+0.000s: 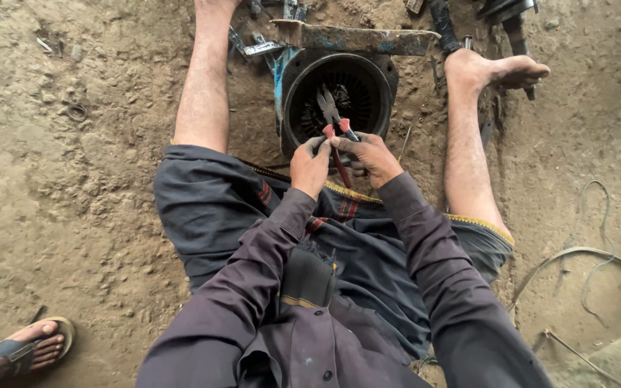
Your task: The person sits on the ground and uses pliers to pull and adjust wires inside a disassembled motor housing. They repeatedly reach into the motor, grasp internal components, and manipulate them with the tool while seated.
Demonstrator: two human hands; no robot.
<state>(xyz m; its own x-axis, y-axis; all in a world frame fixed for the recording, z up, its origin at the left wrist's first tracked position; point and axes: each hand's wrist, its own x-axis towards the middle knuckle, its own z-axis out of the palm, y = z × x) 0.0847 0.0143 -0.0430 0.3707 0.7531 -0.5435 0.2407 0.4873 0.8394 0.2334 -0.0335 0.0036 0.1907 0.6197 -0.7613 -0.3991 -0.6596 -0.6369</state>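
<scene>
a sandalled foot (26, 350) of another person is resting on the dirt floor (73, 187) at the lower left. pale loose wires (583, 251) are lying curled on the ground at the right. a worn wooden plank (357, 37) is sitting across the top, with dark metal scraps (501, 14) lying beside it.

Both hands work red-handled pliers over a round motor housing on a dirt floor.

The left hand (310, 164) and right hand (369, 155) each grip a handle of the pliers (332, 118), whose tips point into the dark housing (336, 97), seemingly at its windings. The housing sits between the person's bare legs, under a worn plank (357, 37). A foot in a sandal (26, 348) shows at lower left; loose wire (583, 251) lies at right.
</scene>
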